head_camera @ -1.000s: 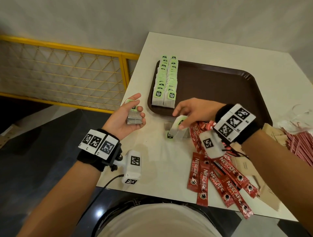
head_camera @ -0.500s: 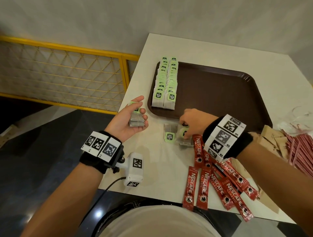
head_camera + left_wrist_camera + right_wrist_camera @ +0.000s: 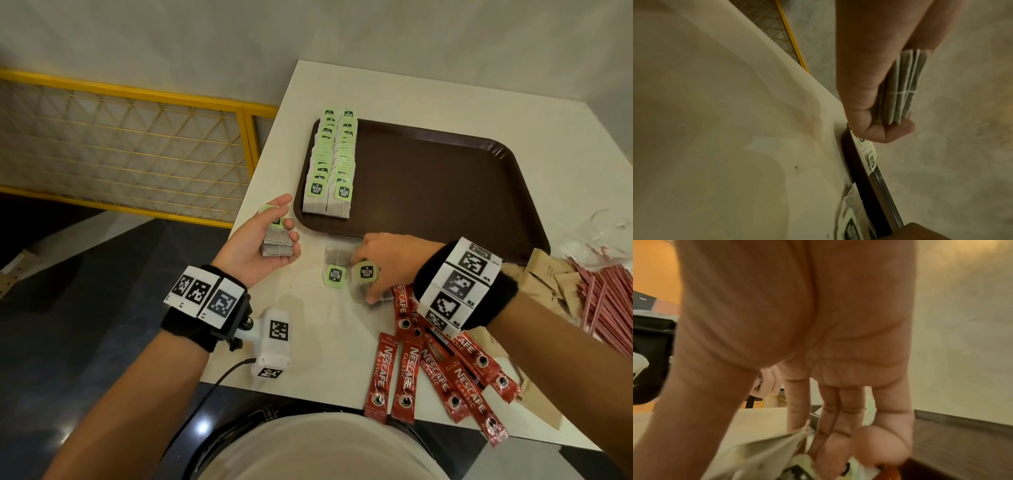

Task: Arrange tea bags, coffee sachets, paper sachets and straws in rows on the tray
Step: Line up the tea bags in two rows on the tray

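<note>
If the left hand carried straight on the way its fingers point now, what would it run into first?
Probably the near left corner of the tray, then the front tea bags in the two rows. The left hand, gripping a small stack of tea bags, points that way. Height above the rim is unclear, so it may pass over.

A white square table [image 3: 346, 329] stands against a pale, faintly mottled wall [image 3: 205, 41], with a yellow-framed lattice railing [image 3: 130, 147] to its left (diamond mesh inside the frame) and a dark glossy floor [image 3: 85, 325] below catching a small light glare.
</note>
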### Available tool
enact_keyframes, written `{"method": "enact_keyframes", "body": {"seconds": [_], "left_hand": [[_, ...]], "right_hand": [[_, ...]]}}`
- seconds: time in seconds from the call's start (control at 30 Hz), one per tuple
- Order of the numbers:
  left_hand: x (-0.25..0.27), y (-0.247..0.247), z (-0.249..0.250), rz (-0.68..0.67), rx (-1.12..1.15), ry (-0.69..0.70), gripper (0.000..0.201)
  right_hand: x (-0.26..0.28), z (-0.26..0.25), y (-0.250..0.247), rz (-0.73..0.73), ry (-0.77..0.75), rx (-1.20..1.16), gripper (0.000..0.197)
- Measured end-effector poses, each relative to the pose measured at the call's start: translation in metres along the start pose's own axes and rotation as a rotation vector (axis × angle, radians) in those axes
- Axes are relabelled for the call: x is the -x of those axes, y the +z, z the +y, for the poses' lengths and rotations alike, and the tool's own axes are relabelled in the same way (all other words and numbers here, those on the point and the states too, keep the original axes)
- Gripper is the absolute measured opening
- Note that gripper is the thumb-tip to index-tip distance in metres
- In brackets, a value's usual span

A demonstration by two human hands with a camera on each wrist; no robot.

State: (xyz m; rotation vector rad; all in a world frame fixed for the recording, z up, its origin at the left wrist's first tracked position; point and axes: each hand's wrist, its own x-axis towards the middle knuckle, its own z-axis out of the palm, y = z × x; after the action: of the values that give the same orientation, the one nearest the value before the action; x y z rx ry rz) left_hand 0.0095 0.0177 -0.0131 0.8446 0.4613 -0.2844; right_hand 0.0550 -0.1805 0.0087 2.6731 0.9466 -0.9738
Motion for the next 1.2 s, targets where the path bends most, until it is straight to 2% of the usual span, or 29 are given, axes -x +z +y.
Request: {"method": "enact_keyframes", "body": {"seconds": [0.13,0.4,0.57,0.67,0.77,0.83,0.87,0.93,1.0,1.03,1.1,1.13,1.2], "left_hand": [[0.001,0.003,-0.002,-0.002,0.001,0.009,0.019],[0.005,0.007,-0.012,0.015,0.001,0.013,0.017],[0.002,0.019,-0.02,0.018,0.005,0.005,0.016],[0.0,0.027,-0.025,0.029,0.007,0.006,0.023],[-0.003,0.036,-0.028,0.053,0.043,0.018,0.025],[-0.004,0.042,-0.03,0.018,0.032,0.01,0.024],[-0.004,0.045,-0.031,-0.045,0.012,-0.01,0.031],[-0.004,0.048,-0.033,-0.213,-0.018,-0.063,0.059],[-0.004,0.05,-0.035,-0.28,-0.055,-0.09,0.076],[-0.003,0.05,-0.036,-0.265,-0.067,-0.088,0.072],[-0.001,0.046,-0.037,-0.197,-0.057,-0.06,0.042],[-0.001,0.044,-0.036,-0.168,-0.032,-0.054,0.026],[-0.001,0.035,-0.032,-0.114,0.054,-0.052,0.008]], "right_hand": [[-0.003,0.004,0.0,0.001,-0.003,-0.078,0.063],[0.0,0.008,0.003,0.007,-0.056,-0.062,0.053],[0.003,0.017,0.001,0.108,-0.108,-0.216,0.039],[0.006,0.029,-0.012,0.173,-0.116,-0.348,0.03],[0.013,0.035,-0.031,0.182,-0.185,-0.548,0.028],[0.016,0.032,-0.043,0.198,-0.244,-0.653,0.033],[0.016,0.028,-0.048,0.209,-0.27,-0.682,0.038],[0.01,0.018,-0.053,0.209,-0.313,-0.692,0.039],[0.001,0.006,-0.051,0.228,-0.322,-0.586,0.04],[-0.004,0.001,-0.049,0.27,-0.311,-0.484,0.043],[-0.009,-0.004,-0.044,0.395,-0.31,-0.323,0.054],[-0.008,-0.002,-0.044,0.461,-0.317,-0.317,0.06],[0.002,0.005,-0.043,0.561,-0.304,-0.409,0.061]]}}
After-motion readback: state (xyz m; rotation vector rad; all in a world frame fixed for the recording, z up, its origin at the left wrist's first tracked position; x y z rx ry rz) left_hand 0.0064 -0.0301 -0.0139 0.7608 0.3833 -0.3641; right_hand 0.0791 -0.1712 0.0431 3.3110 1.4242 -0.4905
